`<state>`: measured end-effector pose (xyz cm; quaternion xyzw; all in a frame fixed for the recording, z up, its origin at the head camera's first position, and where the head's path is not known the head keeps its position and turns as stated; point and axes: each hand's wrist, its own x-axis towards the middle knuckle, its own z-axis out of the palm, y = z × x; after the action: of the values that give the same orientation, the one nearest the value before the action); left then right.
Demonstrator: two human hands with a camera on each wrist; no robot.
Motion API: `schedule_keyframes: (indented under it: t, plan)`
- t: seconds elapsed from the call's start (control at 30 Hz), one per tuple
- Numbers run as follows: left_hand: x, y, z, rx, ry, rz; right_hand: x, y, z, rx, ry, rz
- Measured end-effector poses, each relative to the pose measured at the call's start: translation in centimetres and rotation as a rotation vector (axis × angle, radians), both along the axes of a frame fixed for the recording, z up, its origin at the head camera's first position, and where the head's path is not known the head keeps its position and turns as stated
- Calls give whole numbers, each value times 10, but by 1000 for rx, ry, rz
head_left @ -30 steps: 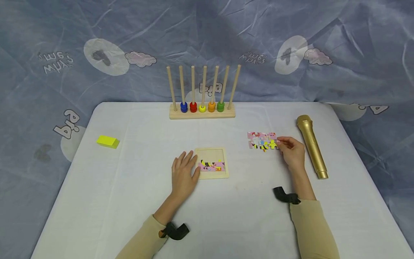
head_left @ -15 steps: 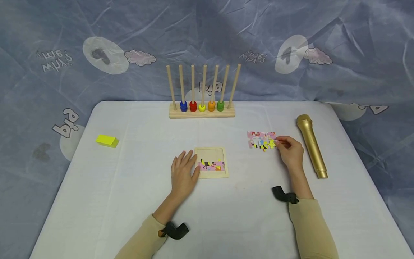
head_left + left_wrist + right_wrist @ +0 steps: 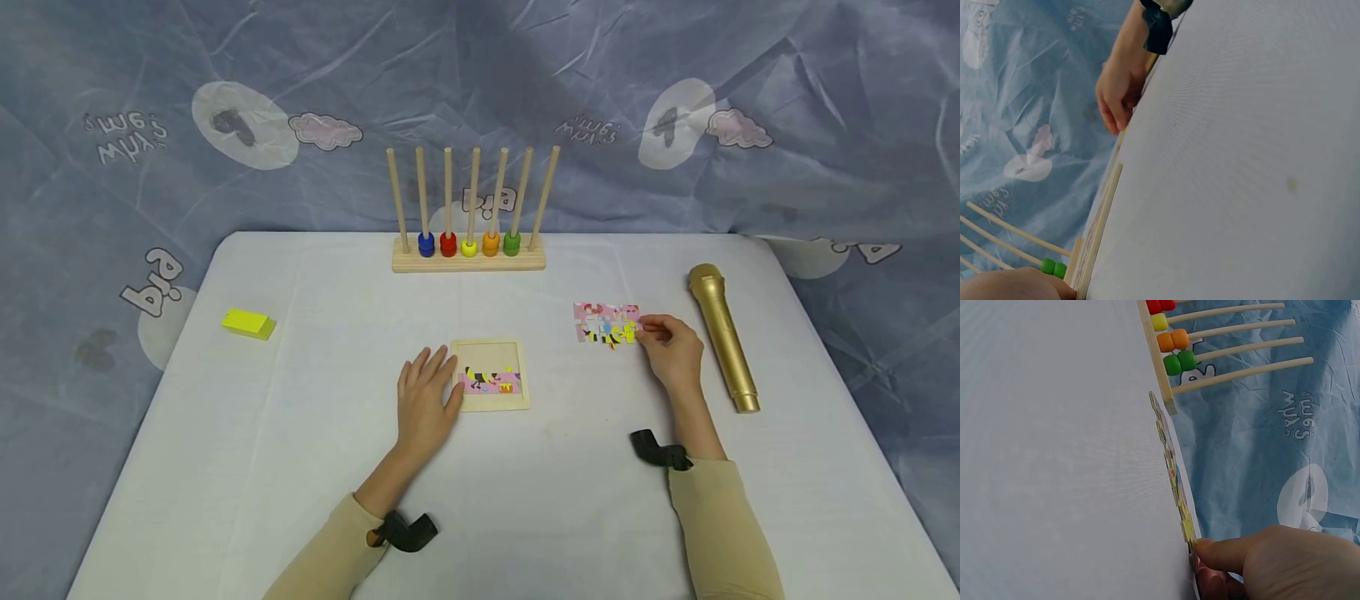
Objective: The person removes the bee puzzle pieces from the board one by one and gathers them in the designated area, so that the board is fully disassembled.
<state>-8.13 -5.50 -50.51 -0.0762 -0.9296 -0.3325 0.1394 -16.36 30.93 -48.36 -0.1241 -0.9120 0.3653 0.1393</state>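
Note:
My left hand (image 3: 426,408) lies with its fingers spread along the left edge of a square wooden puzzle tray (image 3: 489,402). A pink strip of joined puzzle pieces (image 3: 489,383) with a bee picture fills the tray's lower part. To the right, a cluster of pink and yellow puzzle pieces (image 3: 606,317) lies on the table. At that cluster's right end, my right hand (image 3: 677,352) pinches a puzzle piece between thumb and fingers, mostly covering it. In the right wrist view, the thumb (image 3: 1222,551) presses at the end of the row of pieces.
A wooden peg rack (image 3: 468,262) with coloured beads stands at the table's back. A gold microphone (image 3: 725,342) lies right of my right hand. The yellow block (image 3: 249,324) sits far left on the white tablecloth (image 3: 315,400).
My right hand has shifted very slightly left at the end of the loose pieces. My left hand keeps its place by the tray.

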Motion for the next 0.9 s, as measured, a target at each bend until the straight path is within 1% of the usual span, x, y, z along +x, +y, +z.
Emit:
schedule_keyframes:
  t: [0.2,0.63,0.73,0.83,0.9]
  plan:
    - [0,0,1,5,-13,2,0,0,-1,26,-1,1]
    - [0,-1,1,-4,-4,2,0,-2,0,34,15,-10]
    - [0,-1,1,-5,-2,0,1,-4,2,11,31,-37]
    - [0,-1,1,-11,-7,-1,2,-9,7,-39,54,-72]
    - [0,-2,2,-17,-8,0,3,-15,11,-80,61,-81]
